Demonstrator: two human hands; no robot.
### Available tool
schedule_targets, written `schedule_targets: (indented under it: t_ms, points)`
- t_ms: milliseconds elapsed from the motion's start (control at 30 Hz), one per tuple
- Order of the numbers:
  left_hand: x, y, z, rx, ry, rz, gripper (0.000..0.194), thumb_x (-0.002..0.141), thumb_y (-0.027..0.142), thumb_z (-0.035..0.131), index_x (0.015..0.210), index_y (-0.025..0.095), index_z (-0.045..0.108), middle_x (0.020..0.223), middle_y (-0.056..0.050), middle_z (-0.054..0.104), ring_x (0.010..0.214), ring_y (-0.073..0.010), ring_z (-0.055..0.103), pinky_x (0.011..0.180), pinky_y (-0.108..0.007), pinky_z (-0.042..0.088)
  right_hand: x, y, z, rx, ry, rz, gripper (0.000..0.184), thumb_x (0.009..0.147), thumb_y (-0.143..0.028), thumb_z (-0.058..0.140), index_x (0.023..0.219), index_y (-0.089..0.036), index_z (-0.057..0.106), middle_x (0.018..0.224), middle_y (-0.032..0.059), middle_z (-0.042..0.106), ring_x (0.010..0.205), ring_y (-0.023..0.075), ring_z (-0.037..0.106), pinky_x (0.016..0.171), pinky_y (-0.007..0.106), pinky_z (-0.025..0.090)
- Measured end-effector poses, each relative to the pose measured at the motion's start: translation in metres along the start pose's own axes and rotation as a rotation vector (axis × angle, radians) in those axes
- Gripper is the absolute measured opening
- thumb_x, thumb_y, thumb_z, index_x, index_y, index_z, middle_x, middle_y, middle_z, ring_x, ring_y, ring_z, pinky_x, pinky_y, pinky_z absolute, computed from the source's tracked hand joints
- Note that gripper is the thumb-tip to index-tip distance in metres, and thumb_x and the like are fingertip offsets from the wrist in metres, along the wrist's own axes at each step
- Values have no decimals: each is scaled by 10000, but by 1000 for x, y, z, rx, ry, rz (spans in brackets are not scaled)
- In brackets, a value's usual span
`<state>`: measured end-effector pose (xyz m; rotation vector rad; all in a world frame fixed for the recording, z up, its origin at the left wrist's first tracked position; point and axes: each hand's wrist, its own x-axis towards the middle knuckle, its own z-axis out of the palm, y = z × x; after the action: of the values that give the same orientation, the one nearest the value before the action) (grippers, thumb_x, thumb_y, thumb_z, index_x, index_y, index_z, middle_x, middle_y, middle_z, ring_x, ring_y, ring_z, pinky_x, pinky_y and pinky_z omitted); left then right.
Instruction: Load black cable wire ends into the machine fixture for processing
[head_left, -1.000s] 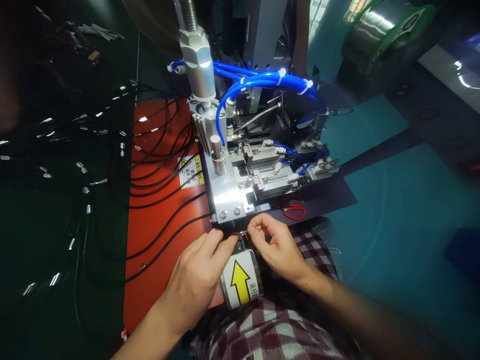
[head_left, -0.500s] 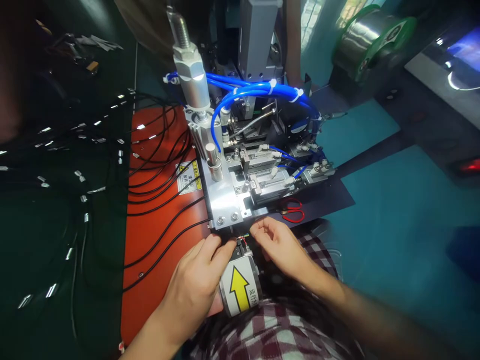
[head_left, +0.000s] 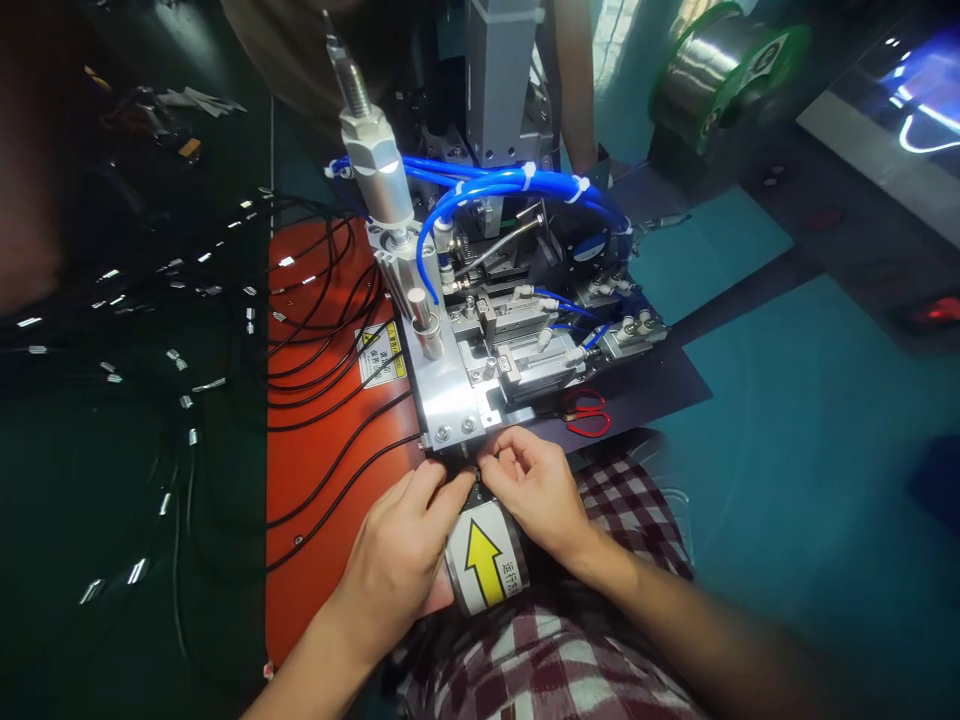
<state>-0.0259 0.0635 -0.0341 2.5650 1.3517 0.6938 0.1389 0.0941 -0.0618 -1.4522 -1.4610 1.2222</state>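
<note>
My left hand is closed, thumb and forefinger pinched together at the front end of the metal machine. From the other side, my right hand is also closed in a pinch, its fingertips almost touching the left thumb. Whatever lies between the fingertips is hidden. Just under both hands sits a small dark fixture, on top of a rounded part with a white label and yellow arrow.
Black cables with shiny metal ends cross an orange-red board at left. Red-handled scissors lie right of the machine. Blue air tubes arch over it. A solder wire spool stands far right; another person's arm is behind.
My right hand has moved left and in against my left hand. The thin red and green wires seen between them are now covered. The view has shifted slightly.
</note>
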Motion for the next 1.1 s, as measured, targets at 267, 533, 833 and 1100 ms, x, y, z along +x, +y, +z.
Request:
schedule_targets:
  t_ms: [267,533,833,1100]
  points:
    - [-1,0,-1,8,-7,-1,299,935,99,371,1111,73,610,853,-96,548,719,-186,545,587,-282,487,-3,2,-1,356,7,157,141,738,-302,596,709,-169,558,624,-24,537,545,103,460,519,227,369]
    - [0,1,-1,26,-9,-4,296,932,102,376,1082,64,628,841,-102,556,714,-187,556,571,-274,494,4,-6,-19,432,-212,491,253,733,-351,599,579,-175,501,485,-68,414,446,74,347,457,218,296]
    - [2,1,-1,22,2,-14,308,945,126,356,1084,78,627,831,-92,555,705,-179,560,561,-258,490,-20,-11,-18,20,-113,175,181,812,-336,591,739,-172,614,554,-26,508,504,114,434,491,237,333]
    - [0,1,-1,29,-19,-15,304,943,122,360,1099,96,620,834,-82,545,704,-177,549,574,-266,482,4,-11,-32,77,-305,118,136,817,-270,545,716,-179,560,547,-44,480,472,94,405,451,214,313]
